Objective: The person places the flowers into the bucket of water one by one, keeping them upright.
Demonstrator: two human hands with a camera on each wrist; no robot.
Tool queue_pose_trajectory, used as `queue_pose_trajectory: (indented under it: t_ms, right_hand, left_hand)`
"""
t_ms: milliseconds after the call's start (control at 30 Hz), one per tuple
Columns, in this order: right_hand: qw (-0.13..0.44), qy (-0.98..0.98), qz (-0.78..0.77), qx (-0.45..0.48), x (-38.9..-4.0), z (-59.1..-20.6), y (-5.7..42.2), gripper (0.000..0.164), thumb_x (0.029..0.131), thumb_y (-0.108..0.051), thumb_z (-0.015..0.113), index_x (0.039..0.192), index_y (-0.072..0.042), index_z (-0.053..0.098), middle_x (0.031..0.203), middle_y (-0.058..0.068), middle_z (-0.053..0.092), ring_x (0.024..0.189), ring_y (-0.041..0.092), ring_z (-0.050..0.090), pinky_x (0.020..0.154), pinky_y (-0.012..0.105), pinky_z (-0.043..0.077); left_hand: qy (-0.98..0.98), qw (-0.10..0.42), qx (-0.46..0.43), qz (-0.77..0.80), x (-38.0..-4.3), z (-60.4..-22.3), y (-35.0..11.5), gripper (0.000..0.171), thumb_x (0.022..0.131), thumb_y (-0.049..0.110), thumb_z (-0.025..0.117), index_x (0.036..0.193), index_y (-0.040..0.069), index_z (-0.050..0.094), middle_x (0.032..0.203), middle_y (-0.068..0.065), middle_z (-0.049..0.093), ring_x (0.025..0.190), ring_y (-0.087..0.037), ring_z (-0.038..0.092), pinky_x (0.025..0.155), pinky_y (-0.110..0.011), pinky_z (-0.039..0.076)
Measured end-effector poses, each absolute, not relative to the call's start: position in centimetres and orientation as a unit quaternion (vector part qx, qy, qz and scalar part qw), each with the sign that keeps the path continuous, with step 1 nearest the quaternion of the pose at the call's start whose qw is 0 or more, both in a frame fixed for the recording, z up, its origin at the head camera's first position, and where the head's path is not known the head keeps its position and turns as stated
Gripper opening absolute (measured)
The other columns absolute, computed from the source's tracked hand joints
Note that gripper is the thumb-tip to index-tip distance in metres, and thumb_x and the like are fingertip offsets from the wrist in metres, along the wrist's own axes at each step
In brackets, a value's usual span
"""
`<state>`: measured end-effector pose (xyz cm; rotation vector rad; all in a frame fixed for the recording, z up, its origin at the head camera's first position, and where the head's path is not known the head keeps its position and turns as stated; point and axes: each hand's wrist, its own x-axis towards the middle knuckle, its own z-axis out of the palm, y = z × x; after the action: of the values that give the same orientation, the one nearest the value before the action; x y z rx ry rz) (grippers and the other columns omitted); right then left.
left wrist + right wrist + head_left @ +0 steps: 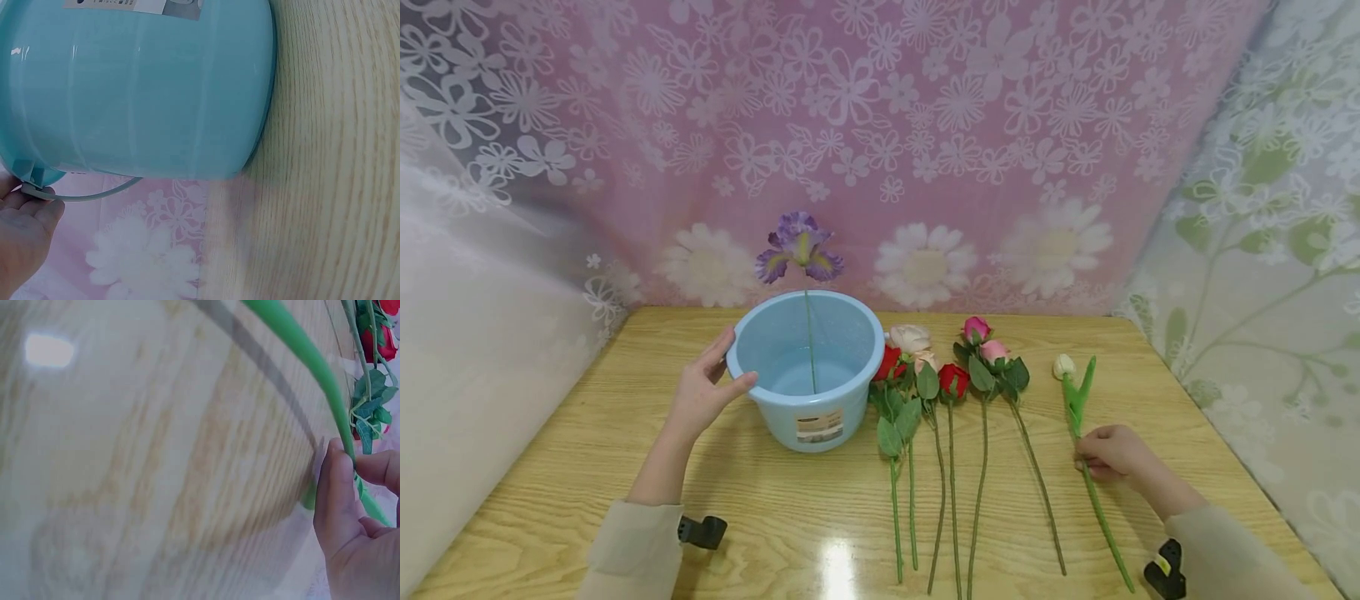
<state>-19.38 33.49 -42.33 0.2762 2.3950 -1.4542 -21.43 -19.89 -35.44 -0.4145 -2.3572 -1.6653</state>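
Observation:
A light blue plastic bucket (820,417) stands at the left of the table, with a purple iris (801,246) upright in it. My left hand (703,396) grips the bucket's left rim, thumb over the edge. In the left wrist view, the fingers of the left hand (28,231) are at the bucket's handle joint. On the right, my right hand (1116,457) pinches the green stem of a white tulip (1077,400). The right wrist view shows the stem (312,359) between thumb and fingers of the right hand (356,519), its shadow falling on the wood.
Several artificial roses lie between bucket and tulip, among them a red rose (953,381), a pink rose (995,351) and a cream rose (910,337), stems toward the front. A pink floral curtain (880,150) hangs behind the wooden table (775,517).

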Motion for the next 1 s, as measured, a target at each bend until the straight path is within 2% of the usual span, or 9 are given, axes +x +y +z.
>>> queue_pose_trajectory:
  t_ms: [333,600,733,833,967,1000]
  right_hand:
    - [0.187,0.794,-0.573,0.084,-19.3,-42.3,33.9,0.037,0.088,-0.004,0.048,0.111,0.023,0.038,0.076,0.007,0.064,0.067,0.013,0.063,0.056,0.02,0.053]
    - [0.193,0.769,-0.605,0.065,-19.1,-41.5,33.6,0.044,0.09,-0.007,0.048,0.118,0.022,0.031,0.085,0.006,0.063,0.075,0.014,0.062,0.062,0.021,0.053]
    - [0.187,0.751,-0.632,0.051,-19.0,-40.9,33.3,0.039,0.09,-0.006,0.049,0.116,0.019,0.036,0.088,0.006,0.063,0.078,0.014,0.062,0.064,0.021,0.052]
    - [0.177,0.727,-0.662,0.041,-18.9,-40.3,33.1,0.029,0.089,-0.004,0.049,0.11,0.015,0.043,0.087,0.005,0.064,0.08,0.014,0.062,0.066,0.021,0.052]
    - [0.166,0.694,-0.699,0.031,-18.7,-39.5,32.7,0.011,0.089,-0.002,0.049,0.097,0.0,0.056,0.084,0.002,0.064,0.079,0.013,0.062,0.065,0.019,0.052]
    - [0.163,0.688,-0.707,0.027,-18.6,-39.2,32.6,0.011,0.089,-0.001,0.049,0.094,-0.004,0.057,0.084,0.002,0.064,0.079,0.012,0.062,0.065,0.019,0.052]
  left_hand:
    - [-0.806,0.108,-0.136,-0.566,-21.0,-35.0,-19.6,0.069,0.079,0.003,0.064,0.133,-0.011,0.024,0.141,-0.022,0.02,0.129,-0.031,0.017,0.102,-0.043,0.024]
    - [-0.802,0.11,-0.14,-0.57,-21.5,-35.6,-20.0,0.069,0.079,0.002,0.065,0.134,-0.01,0.025,0.141,-0.021,0.02,0.129,-0.032,0.017,0.102,-0.045,0.024]
    - [-0.802,0.108,-0.139,-0.571,-22.2,-36.5,-20.5,0.07,0.078,0.003,0.066,0.135,-0.006,0.026,0.142,-0.018,0.021,0.13,-0.028,0.018,0.102,-0.042,0.025]
    - [-0.802,0.108,-0.137,-0.571,-22.5,-36.8,-20.6,0.07,0.078,0.003,0.065,0.135,-0.007,0.026,0.142,-0.019,0.021,0.13,-0.028,0.018,0.102,-0.042,0.024]
    - [-0.801,0.112,-0.138,-0.572,-22.6,-37.0,-20.7,0.07,0.078,0.003,0.066,0.135,-0.006,0.026,0.142,-0.019,0.021,0.129,-0.029,0.018,0.102,-0.042,0.025]
    - [-0.801,0.112,-0.138,-0.571,-22.6,-37.0,-20.7,0.07,0.078,0.003,0.066,0.135,-0.005,0.026,0.142,-0.018,0.021,0.129,-0.028,0.019,0.102,-0.042,0.025]
